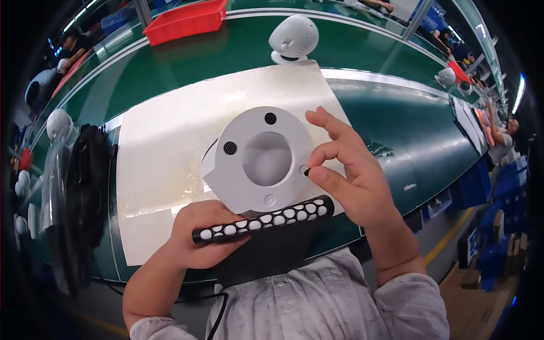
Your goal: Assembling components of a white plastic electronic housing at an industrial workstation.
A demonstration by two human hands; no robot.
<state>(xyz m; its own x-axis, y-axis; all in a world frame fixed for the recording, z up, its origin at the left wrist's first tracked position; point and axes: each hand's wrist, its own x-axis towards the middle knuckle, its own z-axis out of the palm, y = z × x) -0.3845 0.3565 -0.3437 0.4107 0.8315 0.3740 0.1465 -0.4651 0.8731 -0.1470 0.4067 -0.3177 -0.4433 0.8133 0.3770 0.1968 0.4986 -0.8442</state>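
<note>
A round white plastic housing [229, 184] with a wide central opening lies bottom up over the pale mat. Two black round pads, an upper pad [271, 118] and a left pad [229, 148], sit on its face, and a bare round recess [270, 199] shows near its lower edge. My right hand [354, 170] pinches a small black round pad [307, 172] between thumb and index finger, right at another recess on the housing's right side. Closed round a black sheet with white round spots [272, 220], my left hand [201, 232] is also against the housing's lower edge.
The pale mat [153, 170] covers part of the green worktop. A white rounded device [294, 38] stands beyond it, with a red bin [186, 21] at far left. A black bag [88, 175] and clear plastic hang at left. Blue bins and cartons [498, 249] stand at right.
</note>
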